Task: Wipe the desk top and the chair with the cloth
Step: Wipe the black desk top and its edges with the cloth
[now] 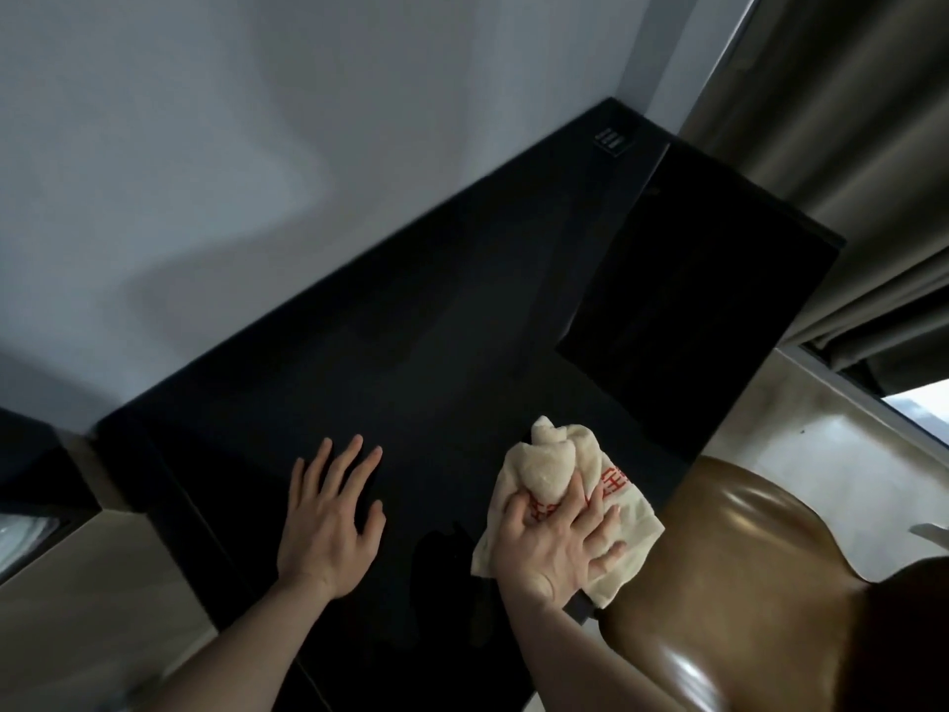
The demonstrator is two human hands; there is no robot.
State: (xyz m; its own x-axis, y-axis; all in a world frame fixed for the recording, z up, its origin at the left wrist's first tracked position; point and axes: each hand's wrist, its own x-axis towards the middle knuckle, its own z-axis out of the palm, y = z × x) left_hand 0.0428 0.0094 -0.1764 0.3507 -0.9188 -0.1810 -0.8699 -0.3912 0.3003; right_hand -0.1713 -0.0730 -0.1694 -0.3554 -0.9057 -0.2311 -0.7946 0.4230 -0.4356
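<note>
On desk top (411, 362): right hand (552, 549) pressing cloth (560, 485), fingers splayed; left hand (328, 521) flat, empty.

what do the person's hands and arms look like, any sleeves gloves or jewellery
Both hands are bare: no gloves on the left hand or the right hand. No rings, watch or bracelet show on either. The forearms are uncovered right to the frame's edge, so no sleeve is visible.

I am seeing red printed characters showing on the cloth (611, 485), partly covered by my right hand (552, 549) and too creased to read, and pale lines on a small dark plate (612, 141) too blurred to read.
</note>
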